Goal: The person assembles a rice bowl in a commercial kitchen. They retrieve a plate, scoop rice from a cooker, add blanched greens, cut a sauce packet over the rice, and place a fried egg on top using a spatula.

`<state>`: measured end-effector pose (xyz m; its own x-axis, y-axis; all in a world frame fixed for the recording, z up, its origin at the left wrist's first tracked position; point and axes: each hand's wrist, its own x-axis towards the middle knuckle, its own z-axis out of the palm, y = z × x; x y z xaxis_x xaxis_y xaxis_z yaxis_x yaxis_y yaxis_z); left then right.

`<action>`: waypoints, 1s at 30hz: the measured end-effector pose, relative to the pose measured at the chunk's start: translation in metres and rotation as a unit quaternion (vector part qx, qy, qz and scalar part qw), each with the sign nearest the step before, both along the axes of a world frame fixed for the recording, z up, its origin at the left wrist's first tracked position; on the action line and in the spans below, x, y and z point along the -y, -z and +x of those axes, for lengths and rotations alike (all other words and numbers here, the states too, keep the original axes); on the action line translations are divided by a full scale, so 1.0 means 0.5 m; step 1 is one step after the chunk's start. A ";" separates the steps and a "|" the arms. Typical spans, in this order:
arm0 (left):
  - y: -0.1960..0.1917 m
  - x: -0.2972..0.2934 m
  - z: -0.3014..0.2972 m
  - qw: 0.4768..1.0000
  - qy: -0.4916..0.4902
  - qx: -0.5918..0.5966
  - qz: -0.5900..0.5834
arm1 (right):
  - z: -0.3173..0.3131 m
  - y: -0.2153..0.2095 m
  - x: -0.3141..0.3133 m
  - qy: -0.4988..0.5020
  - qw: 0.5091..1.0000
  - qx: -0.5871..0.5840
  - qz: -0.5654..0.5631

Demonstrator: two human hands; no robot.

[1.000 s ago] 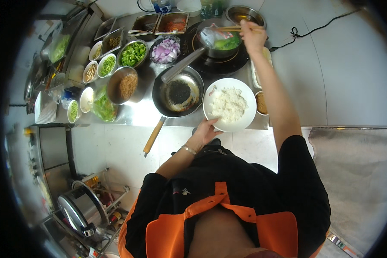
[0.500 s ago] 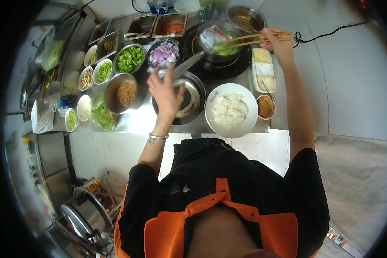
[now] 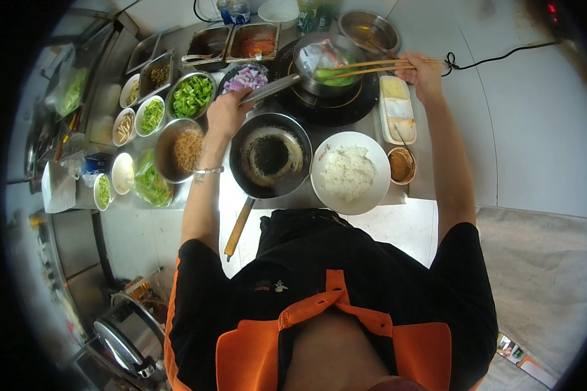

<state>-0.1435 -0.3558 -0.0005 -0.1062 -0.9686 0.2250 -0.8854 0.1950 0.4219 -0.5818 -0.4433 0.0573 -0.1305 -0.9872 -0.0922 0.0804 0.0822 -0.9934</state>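
"What's standing between the hands?"

"The black cooker [image 3: 290, 109], with the saucepan [image 3: 316, 86] sitting over it, ahead and right of the left hand [image 3: 226, 114], which is gripping its long handle [image 3: 270, 89]."

"And the greens [image 3: 338, 81]?"

"They're lying in the saucepan, left of the right hand [image 3: 421, 75], which is gripping chopsticks [image 3: 372, 64]."

"Any tips?"

"I'd be bracing the handle, working the greens gently, and watching that the pan isn't twisting."

Free room: smooth pale-grey surface [image 3: 535, 137], right of white rectangular three-section tray [image 3: 398, 109]; knotted thin black cable [image 3: 496, 57] crosses it. Obstacles: long grey metal handle [image 3: 272, 89], left of round metal saucepan [image 3: 319, 88]; slender wooden chopsticks [image 3: 372, 64] across saucepan's right rim.
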 end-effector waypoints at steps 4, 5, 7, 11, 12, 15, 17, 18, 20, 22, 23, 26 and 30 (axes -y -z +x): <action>0.005 0.028 0.022 1.000 0.027 -0.001 0.006 | -0.018 0.033 0.002 0.005 0.999 0.033 0.017; 0.009 0.031 0.026 0.999 0.031 -0.004 0.008 | -0.018 0.045 0.003 0.015 0.999 0.042 0.019; 0.012 0.031 0.034 0.999 0.037 -0.007 0.018 | -0.018 0.071 0.006 0.050 0.996 0.063 0.038; -0.028 0.013 0.023 0.998 0.010 0.055 0.031 | -0.029 0.111 -0.009 0.095 0.985 0.134 0.043; -0.050 0.011 0.004 0.997 -0.003 0.080 0.017 | -0.030 0.116 -0.018 0.113 0.981 0.149 0.058; -0.168 0.056 -0.112 0.981 0.068 -0.042 -0.179 | -0.012 0.115 -0.046 0.128 0.976 0.171 0.053; -0.259 0.073 -0.209 0.950 0.148 -0.171 -0.216 | 0.027 0.095 -0.056 0.173 0.973 0.145 0.041; -0.299 0.080 -0.265 0.915 0.196 -0.232 -0.266 | 0.042 0.080 -0.057 0.163 0.978 0.125 0.042; -0.381 0.088 -0.377 0.870 0.297 -0.279 -0.279 | 0.067 0.045 -0.066 0.136 0.988 0.073 -0.009; -0.457 0.097 -0.485 0.815 0.386 -0.325 -0.284 | 0.087 0.019 -0.072 0.108 0.993 0.016 -0.046; -0.495 0.107 -0.538 0.792 0.413 -0.326 -0.311 | 0.098 0.011 -0.072 0.122 0.991 0.023 -0.053; -0.578 0.136 -0.670 0.774 0.429 -0.333 -0.325 | 0.110 -0.002 -0.081 0.096 0.993 0.026 -0.067; -0.619 0.165 -0.781 0.783 0.408 -0.307 -0.355 | 0.110 0.004 -0.103 0.082 0.992 0.042 -0.084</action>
